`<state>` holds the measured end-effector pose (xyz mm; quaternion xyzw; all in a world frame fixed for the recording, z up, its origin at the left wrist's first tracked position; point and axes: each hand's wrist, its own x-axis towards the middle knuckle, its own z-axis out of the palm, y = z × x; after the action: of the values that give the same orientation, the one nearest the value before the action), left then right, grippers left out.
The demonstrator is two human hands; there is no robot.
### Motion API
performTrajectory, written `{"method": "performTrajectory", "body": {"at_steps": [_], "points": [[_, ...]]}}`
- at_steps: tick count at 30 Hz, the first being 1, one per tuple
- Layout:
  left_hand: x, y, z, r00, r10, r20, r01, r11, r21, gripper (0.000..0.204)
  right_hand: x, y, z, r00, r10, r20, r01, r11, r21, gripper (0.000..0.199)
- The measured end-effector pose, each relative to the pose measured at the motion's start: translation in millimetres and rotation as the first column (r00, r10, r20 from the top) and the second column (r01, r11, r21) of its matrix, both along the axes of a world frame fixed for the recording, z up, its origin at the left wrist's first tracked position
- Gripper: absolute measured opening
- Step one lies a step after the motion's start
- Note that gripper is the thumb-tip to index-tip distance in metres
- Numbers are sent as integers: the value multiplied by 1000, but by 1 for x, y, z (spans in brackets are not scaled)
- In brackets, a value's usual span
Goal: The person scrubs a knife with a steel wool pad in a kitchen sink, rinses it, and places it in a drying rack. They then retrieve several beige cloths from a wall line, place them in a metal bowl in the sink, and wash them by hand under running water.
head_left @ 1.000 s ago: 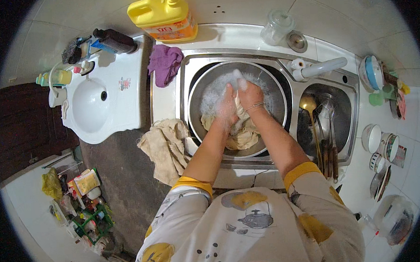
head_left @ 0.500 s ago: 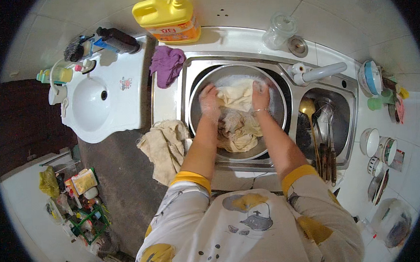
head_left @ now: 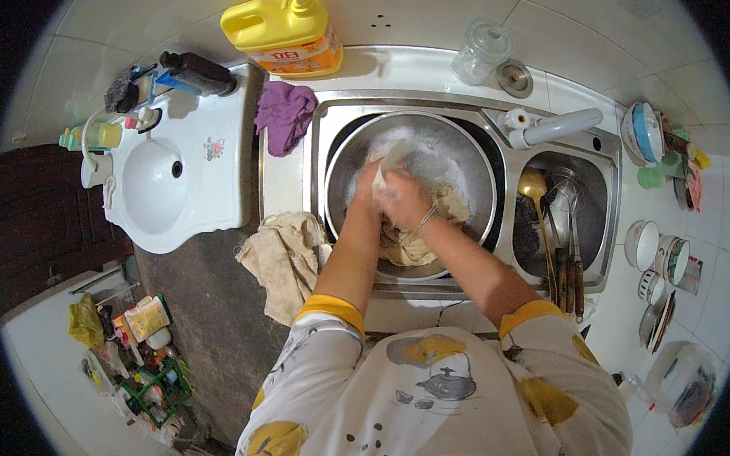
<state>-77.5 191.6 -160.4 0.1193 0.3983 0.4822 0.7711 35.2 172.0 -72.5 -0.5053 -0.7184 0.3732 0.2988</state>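
Note:
A round metal basin [head_left: 482,168] sits in the left bowl of the steel sink, with sudsy water in it. My left hand [head_left: 366,181] and my right hand [head_left: 405,199] are close together over its left half, both closed on a wet cream cloth [head_left: 393,155]. A fold of that cloth sticks up between them. Below my hands, bunched beige cloth [head_left: 409,250] lies at the near side of the basin; whether it is the same piece I cannot tell. My right wrist wears a thin bracelet.
A beige cloth [head_left: 283,265] hangs over the counter's near left edge, and a purple cloth [head_left: 285,116] lies behind it. A yellow pump jug [head_left: 289,35] stands at the back. Ladles and other utensils [head_left: 559,234] fill the right bowl, beside the grey faucet [head_left: 558,127].
My hands were apart at the basin's two sides with the cloth spread between them. Now they have come together at the left, gathering the cloth.

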Motion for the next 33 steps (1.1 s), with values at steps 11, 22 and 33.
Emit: {"method": "performTrajectory", "body": {"at_steps": [11, 22, 33], "points": [[22, -1, 24, 948, 120, 294, -87, 988, -124, 45, -6, 5, 19, 909, 99, 406, -60, 992, -109, 21], [3, -11, 59, 941, 184, -283, -247, 947, -205, 19, 74, 65, -49, 873, -485, -58, 248, 541, -803, 66], [-42, 0, 95, 784, 187, -591, -149, 982, 113, 19, 134, 39, -42, 937, -45, -346, -290, 449, -845, 35]]}}
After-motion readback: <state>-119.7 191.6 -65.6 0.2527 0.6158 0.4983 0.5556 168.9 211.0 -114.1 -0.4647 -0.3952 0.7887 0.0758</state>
